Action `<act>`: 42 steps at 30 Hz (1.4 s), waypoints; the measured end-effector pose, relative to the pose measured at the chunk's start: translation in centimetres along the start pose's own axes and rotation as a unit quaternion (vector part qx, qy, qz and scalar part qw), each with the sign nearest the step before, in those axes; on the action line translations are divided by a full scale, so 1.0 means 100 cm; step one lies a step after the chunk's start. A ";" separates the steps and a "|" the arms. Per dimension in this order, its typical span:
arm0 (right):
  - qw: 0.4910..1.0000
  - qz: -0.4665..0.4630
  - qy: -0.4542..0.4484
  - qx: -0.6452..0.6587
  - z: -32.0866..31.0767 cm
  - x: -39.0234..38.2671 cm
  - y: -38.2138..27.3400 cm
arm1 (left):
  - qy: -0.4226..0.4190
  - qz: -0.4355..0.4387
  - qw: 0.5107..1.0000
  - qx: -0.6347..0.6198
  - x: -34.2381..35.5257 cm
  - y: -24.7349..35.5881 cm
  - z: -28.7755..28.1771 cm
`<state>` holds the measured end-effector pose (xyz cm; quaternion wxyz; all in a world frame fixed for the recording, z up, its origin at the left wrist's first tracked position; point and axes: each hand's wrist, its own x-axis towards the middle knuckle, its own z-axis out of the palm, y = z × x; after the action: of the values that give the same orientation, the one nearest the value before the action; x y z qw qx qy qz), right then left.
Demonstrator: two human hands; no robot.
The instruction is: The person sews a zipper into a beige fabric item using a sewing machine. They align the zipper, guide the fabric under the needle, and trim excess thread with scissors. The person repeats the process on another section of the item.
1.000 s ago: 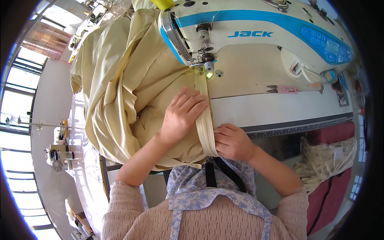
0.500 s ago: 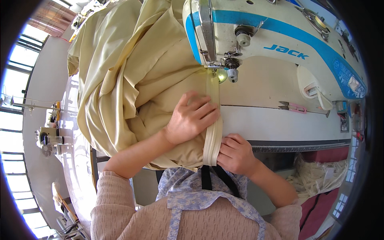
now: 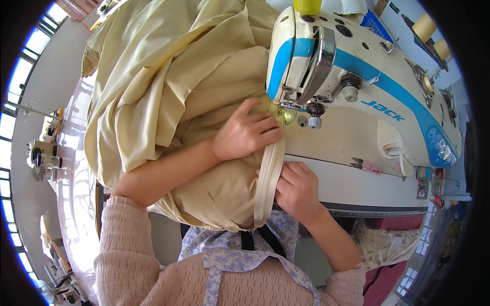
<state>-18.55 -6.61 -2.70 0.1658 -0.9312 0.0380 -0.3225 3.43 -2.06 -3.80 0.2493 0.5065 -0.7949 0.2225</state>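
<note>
A long cream zipper runs along the right edge of a large beige fabric, up to the needle area of a white-and-blue sewing machine. My left hand lies on the fabric and the zipper tape just short of the needle, its fingers apart and the index finger stretched forward. Beside the zipper's right edge, my right hand is closed, pinching the tape between thumb and fingers. Its thumb tip shows at the zipper's left side. The needle itself is hidden by the machine head.
Pink-handled snips lie on the machine table, right of my right hand. A dark ruler strip follows the table's front edge. Below it sits a clear bag of pale strips. Yellow thread cones stand behind the machine.
The view has shifted, so the machine sits lower and further right. My right hand has slid up the zipper toward the needle. The left hand's index finger has stretched out.
</note>
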 end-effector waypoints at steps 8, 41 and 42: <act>0.995 -0.082 -0.053 0.008 -0.005 -0.018 -0.015 | -0.022 -0.004 0.999 -0.039 0.015 0.018 -0.025; 0.968 -0.027 -0.059 0.242 -0.007 -0.057 -0.021 | -0.068 -0.052 0.996 -0.031 -0.004 0.044 -0.030; 0.969 -0.026 -0.058 0.240 -0.008 -0.056 -0.022 | -0.070 -0.051 0.996 -0.029 -0.006 0.043 -0.029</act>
<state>-23.53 -3.76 -4.71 0.3776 -0.8821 -0.0741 -0.2718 0.14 1.79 -2.33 0.2191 0.5532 -0.7895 0.1502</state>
